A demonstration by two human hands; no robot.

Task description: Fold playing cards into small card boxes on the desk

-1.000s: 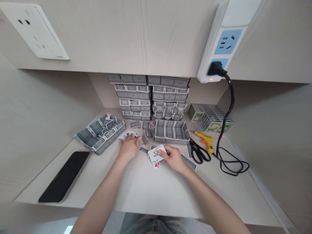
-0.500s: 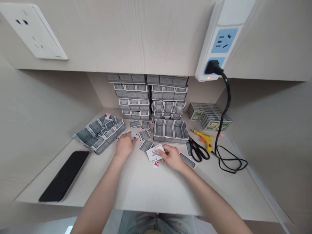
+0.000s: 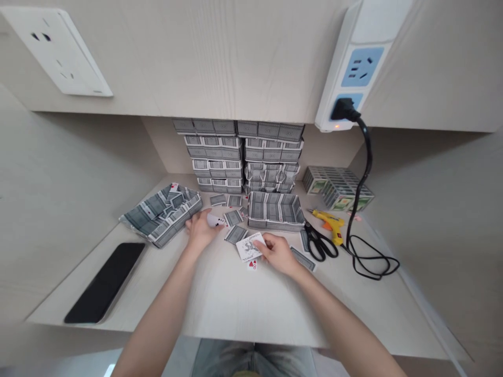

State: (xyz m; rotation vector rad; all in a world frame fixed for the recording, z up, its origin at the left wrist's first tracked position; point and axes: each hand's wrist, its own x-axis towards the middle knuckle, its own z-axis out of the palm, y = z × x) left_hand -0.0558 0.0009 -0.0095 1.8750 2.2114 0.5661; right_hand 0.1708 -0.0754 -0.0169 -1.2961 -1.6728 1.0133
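Note:
My right hand [image 3: 277, 251] pinches a playing card [image 3: 250, 248], its face with a black-and-white figure turned up, low over the table. Beneath its lower edge an eight of hearts [image 3: 252, 265] shows in part. To the left, my left hand [image 3: 200, 229] has its thumb and fingers closed on a black two card [image 3: 217, 221], which looks tilted up a little. Part of that card is hidden by the hand. Several loose cards lie face down around, among them one card [image 3: 236, 234] between the two hands. An open tray made of cards [image 3: 275, 228] stands just beyond my right hand.
A larger card-built tray [image 3: 165, 233] holding loose cards sits at left, behind a black phone [image 3: 105, 283]. Card-built boxes [image 3: 214, 152] are stacked at the back. On the right are scissors [image 3: 320, 243], a yellow glue gun [image 3: 332, 225], its cord [image 3: 369, 256] and packed card decks [image 3: 338, 186].
My left hand has closed on the black two card, which now stands more tilted. My right hand and its card stay in place.

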